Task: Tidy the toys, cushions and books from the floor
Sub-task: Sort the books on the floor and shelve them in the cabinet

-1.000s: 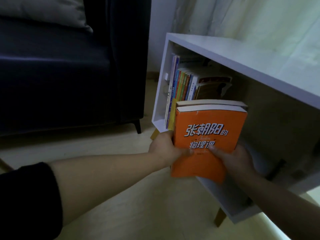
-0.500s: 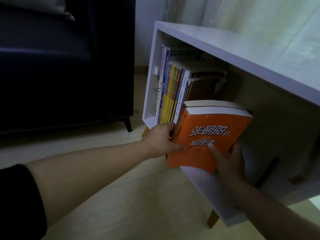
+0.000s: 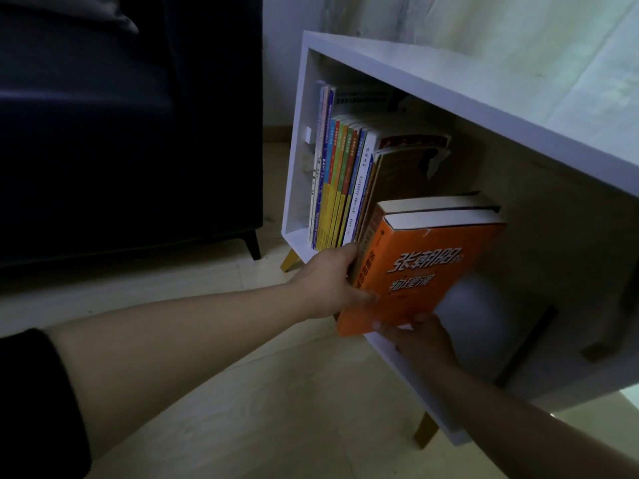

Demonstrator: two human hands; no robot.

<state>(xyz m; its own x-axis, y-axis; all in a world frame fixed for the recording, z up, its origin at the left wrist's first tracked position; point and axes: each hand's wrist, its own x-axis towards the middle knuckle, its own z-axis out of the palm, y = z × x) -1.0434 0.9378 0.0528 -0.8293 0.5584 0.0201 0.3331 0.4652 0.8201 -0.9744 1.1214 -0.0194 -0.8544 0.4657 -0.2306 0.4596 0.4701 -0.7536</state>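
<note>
Two orange books [image 3: 425, 267] stand together at the open front of a white shelf unit [image 3: 466, 81], tilted, their top edges inside the compartment. My left hand [image 3: 332, 281] grips their spine side, thumb across the front cover. My right hand [image 3: 422, 337] holds the lower right corner from below. Just left of them, a row of upright books [image 3: 342, 181] with coloured spines fills the left part of the compartment.
A dark sofa [image 3: 121, 133] stands to the left, its leg close to the shelf unit's left side. The shelf unit stands on short wooden legs [image 3: 427, 432] over a pale wooden floor [image 3: 276, 409]. A light curtain [image 3: 518, 25] hangs behind it.
The two orange books have moved further into the shelf compartment, toward the row of upright books. My right hand has slid down to the lower corner of the cover.
</note>
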